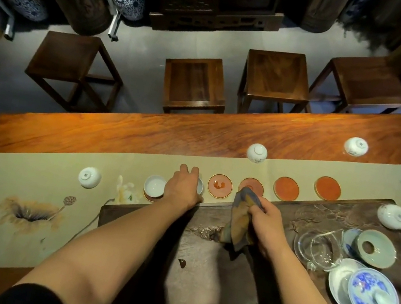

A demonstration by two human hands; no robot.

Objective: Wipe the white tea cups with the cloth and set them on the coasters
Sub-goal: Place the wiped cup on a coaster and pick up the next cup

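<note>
our left grip (pixel 183 187) closes round a cup (pixel 199 186) to seat it on its coaster, while our right grip (pixel 264 218), at 3 o'clock, pinches the cloth (pixel 241 218), ready for wiping.

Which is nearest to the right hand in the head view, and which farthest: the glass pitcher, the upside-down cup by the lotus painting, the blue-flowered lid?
From the right hand:
1. Glass pitcher, just to its right.
2. Blue-flowered lid, further right, toward the person.
3. Upside-down cup, far left on the runner.
</note>
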